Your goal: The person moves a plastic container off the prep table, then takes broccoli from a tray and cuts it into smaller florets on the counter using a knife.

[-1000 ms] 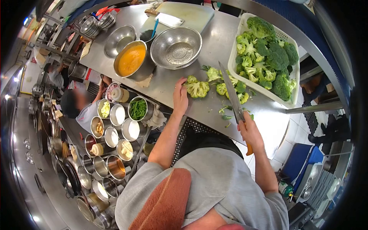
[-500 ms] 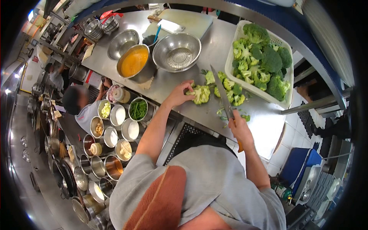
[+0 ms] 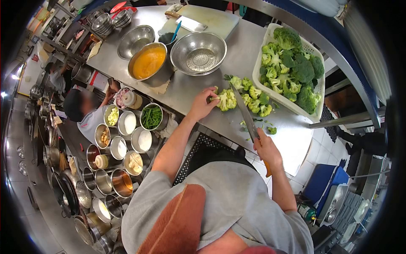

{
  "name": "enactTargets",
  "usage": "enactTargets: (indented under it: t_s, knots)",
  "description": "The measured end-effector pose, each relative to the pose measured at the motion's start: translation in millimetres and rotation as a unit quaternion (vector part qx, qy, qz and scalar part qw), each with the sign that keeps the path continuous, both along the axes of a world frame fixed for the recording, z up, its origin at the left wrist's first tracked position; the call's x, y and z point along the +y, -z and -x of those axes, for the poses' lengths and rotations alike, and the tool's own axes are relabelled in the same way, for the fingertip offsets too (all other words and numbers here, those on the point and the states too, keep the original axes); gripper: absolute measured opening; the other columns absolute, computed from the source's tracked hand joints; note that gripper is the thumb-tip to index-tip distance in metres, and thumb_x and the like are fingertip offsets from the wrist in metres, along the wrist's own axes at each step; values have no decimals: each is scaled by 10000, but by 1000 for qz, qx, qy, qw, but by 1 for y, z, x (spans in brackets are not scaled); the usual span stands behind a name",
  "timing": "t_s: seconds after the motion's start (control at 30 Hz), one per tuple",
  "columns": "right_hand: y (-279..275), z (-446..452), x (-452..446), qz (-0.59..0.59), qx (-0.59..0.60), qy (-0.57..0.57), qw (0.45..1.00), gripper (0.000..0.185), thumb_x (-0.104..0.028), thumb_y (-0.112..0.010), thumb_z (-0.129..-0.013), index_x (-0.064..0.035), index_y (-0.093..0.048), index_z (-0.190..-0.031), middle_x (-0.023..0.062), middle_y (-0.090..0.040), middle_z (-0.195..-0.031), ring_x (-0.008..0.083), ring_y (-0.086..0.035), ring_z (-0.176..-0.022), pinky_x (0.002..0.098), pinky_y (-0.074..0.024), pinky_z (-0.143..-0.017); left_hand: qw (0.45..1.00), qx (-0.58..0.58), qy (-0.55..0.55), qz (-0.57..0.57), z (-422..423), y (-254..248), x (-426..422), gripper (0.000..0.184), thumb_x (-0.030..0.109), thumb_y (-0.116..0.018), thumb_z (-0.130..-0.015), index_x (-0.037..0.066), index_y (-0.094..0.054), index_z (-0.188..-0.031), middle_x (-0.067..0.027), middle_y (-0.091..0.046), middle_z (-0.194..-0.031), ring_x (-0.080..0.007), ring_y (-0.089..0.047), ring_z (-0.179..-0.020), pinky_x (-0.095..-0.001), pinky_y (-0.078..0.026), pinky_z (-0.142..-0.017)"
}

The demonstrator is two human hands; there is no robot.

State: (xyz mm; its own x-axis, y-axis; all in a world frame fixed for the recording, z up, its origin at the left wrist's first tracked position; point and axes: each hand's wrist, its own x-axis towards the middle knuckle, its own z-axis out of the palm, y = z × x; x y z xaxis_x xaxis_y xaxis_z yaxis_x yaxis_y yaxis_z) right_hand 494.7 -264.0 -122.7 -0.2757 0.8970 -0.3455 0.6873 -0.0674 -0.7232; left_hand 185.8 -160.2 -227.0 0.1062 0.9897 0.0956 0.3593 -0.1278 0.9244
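Observation:
My left hand [image 3: 204, 103] pinches the stem side of a broccoli piece [image 3: 226, 100] resting on the steel table [image 3: 198, 91]. In my right hand [image 3: 269, 149] is a long knife [image 3: 245, 114], held by its orange handle, which shows below the fist. The blade slants away to the upper left, its tip close beside the right side of that piece. Right of the blade lies a loose group of cut broccoli florets [image 3: 256, 99], with small green scraps nearer me. A white crate [image 3: 256, 72] heaped with broccoli heads and florets stands at the upper right.
A perforated steel bowl [image 3: 216, 67] and a pot of orange liquid [image 3: 148, 63] stand beyond my left hand. Farther back, a cleaver [image 3: 191, 24] lies on a cutting board [image 3: 228, 21]. Several filled tins [image 3: 152, 116] line the left, where another person [image 3: 91, 116] stands.
The knife has drawn back toward me, so its tip now sits beside the held broccoli instead of beyond it. My left hand keeps its pinch. The view has shifted slightly.

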Motion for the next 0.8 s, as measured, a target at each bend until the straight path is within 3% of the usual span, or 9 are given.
enactTargets:
  t_s: [0.03,0.1,0.27,0.33,0.43,0.57,0.67,0.73,0.8]
  knots:
    - [0,-2,-1,0,-1,0,1000,199,-98,-511,-945,-28,-452,-1121,309,-618,-728,509,-606,-661,568,-479,-588,1000,-11,-9,25,-3,-1,-1,190,94,-665,-934,7,-545,-1052,-130,-554,-1346,-170,-593,-1073,-332,-549,-881]
    - [-2,-4,-4,-184,-118,-39,975,252,-112,-491,-958,-19,-459,-1190,162,-634,-670,286,-596,-486,417,-461,-426,998,-48,-28,-1,-10,-7,-3,172,87,-633,-949,12,-524,-1061,-133,-566,-1316,-172,-594,-1038,-340,-559,-847]
    - [-9,-4,-4,-137,-44,-35,989,226,-103,-493,-950,-38,-457,-1163,171,-627,-664,321,-586,-468,437,-468,-429,961,-244,-130,-22,-17,-6,6,140,84,-580,-973,53,-498,-1081,-132,-609,-1213,-177,-599,-953,-344,-554,-774]
    - [-12,-4,-2,-61,-38,-21,997,211,-104,-494,-951,-41,-454,-1148,168,-624,-660,316,-587,-469,434,-468,-428,813,-542,-192,94,-4,-13,6,95,106,-576,-971,89,-524,-1049,-115,-632,-1151,-182,-601,-934,-336,-524,-755]
    - [-15,-13,-8,15,33,45,998,182,-101,-498,-950,-37,-446,-1113,163,-620,-655,313,-583,-463,430,-468,-424,754,-626,-147,130,0,-25,-4,71,106,-574,-959,111,-539,-1021,-104,-647,-1106,-183,-604,-945,-332,-506,-760]
    - [-8,-23,-20,-49,-47,49,996,181,-113,-515,-952,-45,-456,-1108,214,-621,-663,371,-610,-515,474,-476,-472,830,-535,-57,146,-71,-103,13,53,128,-587,-957,89,-563,-983,-88,-643,-1051,-180,-594,-942,-330,-493,-714]
    - [-16,-22,-27,-84,-56,19,995,235,-142,-547,-942,-56,-474,-1148,292,-631,-750,500,-616,-723,560,-473,-656,939,-336,48,56,-133,-149,59,146,200,-630,-951,88,-639,-1045,-69,-668,-1010,-132,-583,-857,-311,-481,-733]
    - [-18,-25,-33,-87,-60,29,994,238,-144,-546,-942,-55,-475,-1151,293,-632,-756,505,-612,-738,562,-473,-667,997,-36,-28,55,-154,-167,77,278,272,-658,-942,75,-668,-1138,-35,-672,-919,-119,-564,-767,-298,-471,-692]
    - [-16,-28,-35,-134,-53,37,989,246,-139,-535,-949,-45,-472,-1167,266,-643,-743,466,-631,-683,529,-494,-625,997,-23,-71,-21,-135,-147,80,333,300,-674,-931,76,-660,-1177,-34,-668,-876,-123,-560,-739,-298,-473,-681]
